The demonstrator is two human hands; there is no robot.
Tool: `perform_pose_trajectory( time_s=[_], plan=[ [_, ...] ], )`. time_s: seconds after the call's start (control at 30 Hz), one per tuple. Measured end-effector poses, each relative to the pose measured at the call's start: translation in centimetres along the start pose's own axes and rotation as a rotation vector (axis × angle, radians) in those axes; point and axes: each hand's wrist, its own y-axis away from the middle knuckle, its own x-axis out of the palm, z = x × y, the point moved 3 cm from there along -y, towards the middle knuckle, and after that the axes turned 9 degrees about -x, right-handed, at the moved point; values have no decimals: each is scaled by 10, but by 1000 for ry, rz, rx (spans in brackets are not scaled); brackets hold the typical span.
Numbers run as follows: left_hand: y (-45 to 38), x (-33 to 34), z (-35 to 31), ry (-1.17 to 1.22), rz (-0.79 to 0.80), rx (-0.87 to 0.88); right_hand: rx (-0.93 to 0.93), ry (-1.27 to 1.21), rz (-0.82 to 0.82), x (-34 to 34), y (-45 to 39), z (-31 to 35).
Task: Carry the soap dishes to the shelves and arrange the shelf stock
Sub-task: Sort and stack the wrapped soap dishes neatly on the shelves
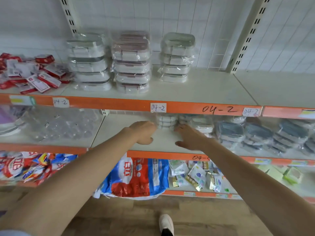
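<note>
Soap dishes [166,122] between outstretched hands

The top shelf [196,90], cream with an orange front edge labelled 04-2, carried three stacks of wrapped soap dishes [130,62] and, at its left end, a loose heap of red-and-white packets [32,72]. The middle shelf [119,132] bore a small stack of white dishes [166,121] at the back, clear packs [63,125] to the left and grey-blue wrapped dishes [259,133] to the right. The bottom shelf [196,193] held a red-and-blue bag [136,178] and small sachets [196,176].
</note>
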Motion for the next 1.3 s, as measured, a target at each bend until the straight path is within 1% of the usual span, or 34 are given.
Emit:
perform_pose_trajectory(
  time_s=[0.07,0.17,0.23,0.4,0.53,0.67,0.87,1.0,1.07,1.2,1.3],
  plan=[
    [-16,29,6,37,10,-26,3,19,-9,31,-21,-6],
    [-49,80,18,81,3,-75,45,-38,-23,84,-59,-18],
    [-77,109,26,100,-20,-102,73,-68,-68,111,-87,-33],
    [-149,160,47,191,-92,-205,114,-46,-218,142,-161,-79],
    [-195,190,57,279,-162,-226,118,13,-289,147,-209,-109],
    [-232,205,63,373,-207,-206,121,45,-297,143,-246,-134],
    [-271,202,65,478,-304,-187,104,128,-236,127,-276,-156],
    [-294,203,63,495,-280,-218,140,124,-96,120,-284,-167],
    [-298,202,60,513,-284,-233,134,127,-81,119,-286,-168],
    [-305,201,58,549,-298,-235,103,123,-203,105,-281,-167],
    [-314,202,57,544,-313,-222,115,174,-277,94,-272,-168]
  ],
)
